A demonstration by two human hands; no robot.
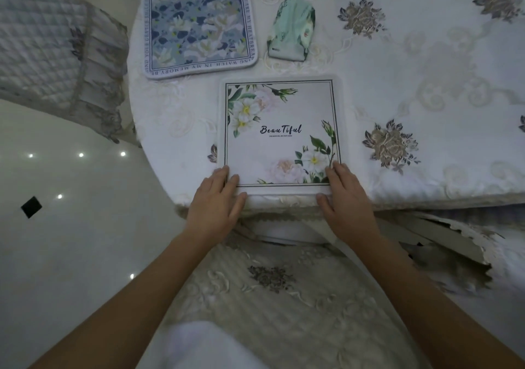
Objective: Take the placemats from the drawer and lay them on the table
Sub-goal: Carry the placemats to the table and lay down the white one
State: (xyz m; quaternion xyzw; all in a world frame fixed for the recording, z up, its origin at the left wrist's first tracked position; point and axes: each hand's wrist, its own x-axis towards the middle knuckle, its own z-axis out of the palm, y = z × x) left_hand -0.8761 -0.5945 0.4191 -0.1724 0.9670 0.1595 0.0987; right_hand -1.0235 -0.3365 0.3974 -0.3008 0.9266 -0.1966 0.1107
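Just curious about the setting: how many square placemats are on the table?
2. The blue floral placemat lies at the far left; the white placemat sits at the near edge. The green folded cloth may be another.

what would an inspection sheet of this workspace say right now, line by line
surface: table under a pale embroidered cloth with flower motifs
job's things: white floral placemat lies flat near the table's front edge; blue floral placemat lies flat farther back to the left, apart from it
clutter: a mint green fabric item beside the blue placemat
hands: left hand and right hand rest with flat fingers on the white placemat's near corners
cables: nothing seen
surroundings: quilted chair cover at left; glossy floor reflecting ceiling lights
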